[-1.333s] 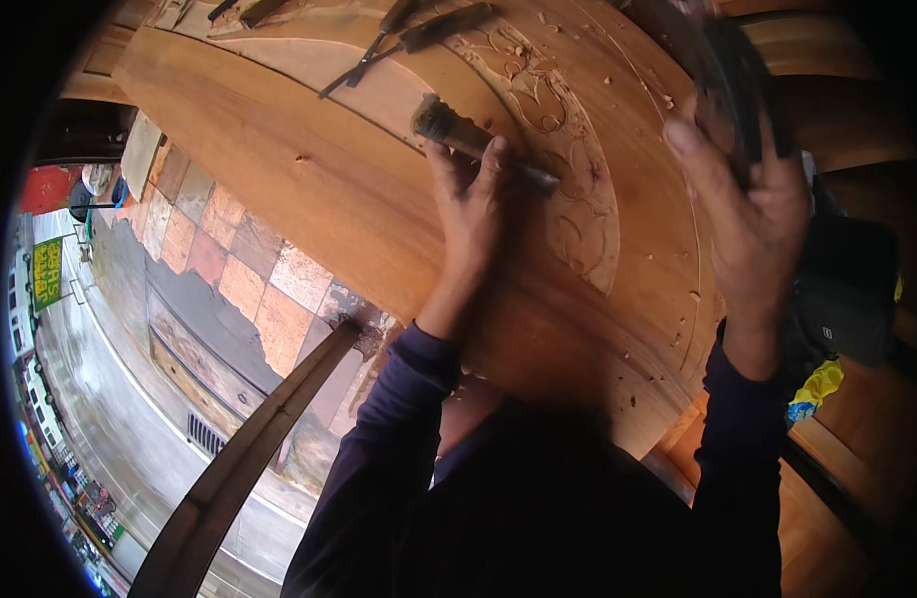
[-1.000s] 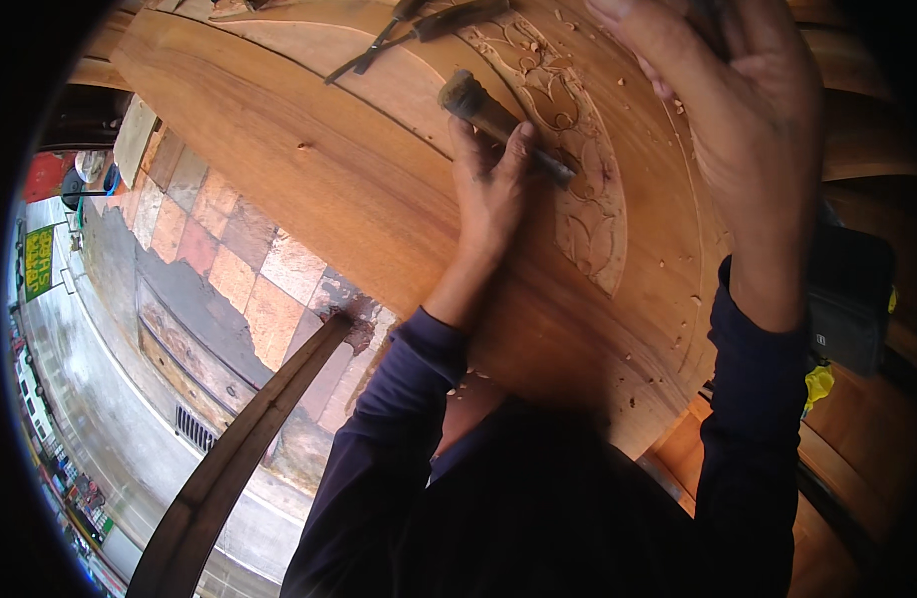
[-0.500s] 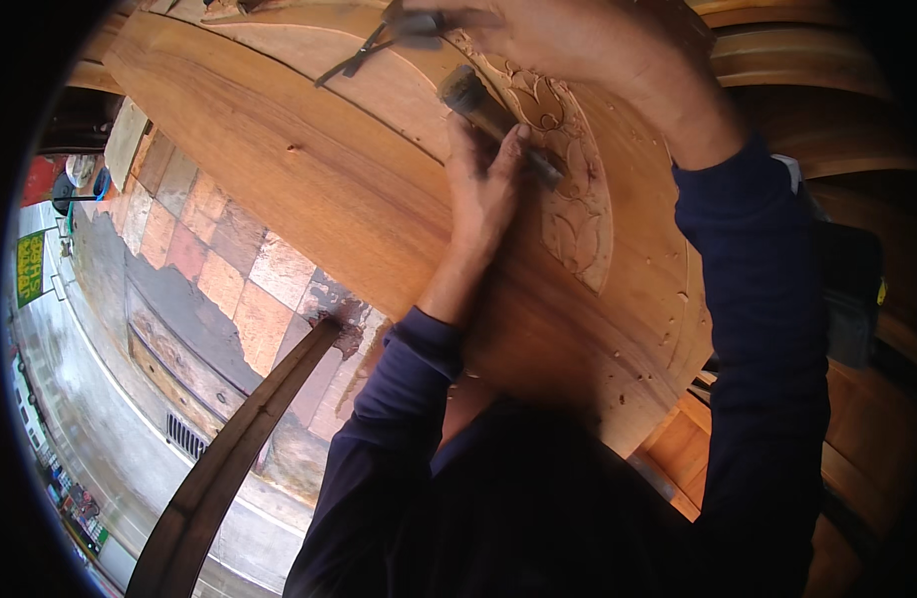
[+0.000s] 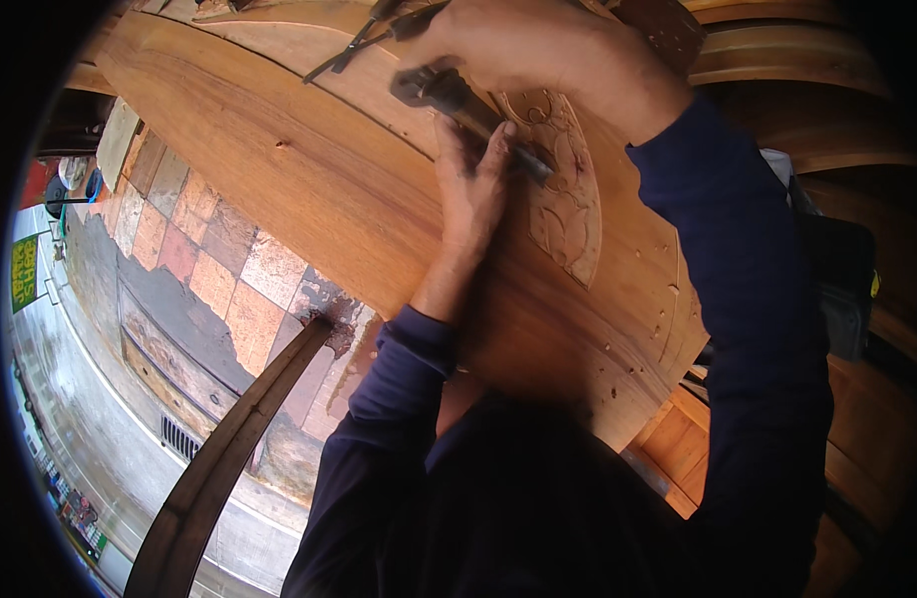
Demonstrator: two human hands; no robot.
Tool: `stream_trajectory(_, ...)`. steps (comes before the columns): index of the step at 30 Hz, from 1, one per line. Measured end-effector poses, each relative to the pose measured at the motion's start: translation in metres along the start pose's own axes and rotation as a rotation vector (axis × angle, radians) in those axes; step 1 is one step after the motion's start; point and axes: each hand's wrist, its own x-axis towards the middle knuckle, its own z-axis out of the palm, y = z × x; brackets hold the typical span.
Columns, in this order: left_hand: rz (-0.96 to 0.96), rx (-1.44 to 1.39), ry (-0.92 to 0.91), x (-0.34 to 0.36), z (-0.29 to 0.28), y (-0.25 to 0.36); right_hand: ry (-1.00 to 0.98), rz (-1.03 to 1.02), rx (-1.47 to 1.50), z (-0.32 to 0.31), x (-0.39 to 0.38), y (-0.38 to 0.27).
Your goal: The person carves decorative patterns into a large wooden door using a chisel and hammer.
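My left hand (image 4: 468, 189) is closed around a chisel (image 4: 471, 112) with a thick dark handle. Its metal blade slants down to the right onto a carved panel (image 4: 566, 224) of flowing leaf shapes. From the upper right reaches my right hand (image 4: 523, 45), its fingers closed and partly out of sight. It grips a dark hammer (image 4: 415, 86), whose blurred head is close against the chisel's butt end; its handle is mostly hidden, and I cannot tell whether they touch.
A broad wooden board (image 4: 309, 179) runs under the carved panel, with small chips scattered on it. Slim dark tools (image 4: 347, 58) lie beyond my hands. At left is a tiled floor (image 4: 214, 284) and a curved wooden piece (image 4: 229, 448); a dark bag-like object (image 4: 839, 284) stands at right.
My right hand has come down and to the left, bringing the hammer to the chisel's butt end. My left hand and the chisel have shifted slightly left.
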Motion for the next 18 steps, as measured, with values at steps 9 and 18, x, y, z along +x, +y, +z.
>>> stream_trajectory(9, 0.011, 0.08, 0.057, -0.01, 0.002, -0.004, 0.229, 0.034, 0.109, 0.009, -0.004, -0.004)
stream_trajectory(18, 0.121, 0.069, 0.139, -0.025, 0.008, -0.013, 0.185, -0.08, 0.136, -0.009, -0.016, -0.012)
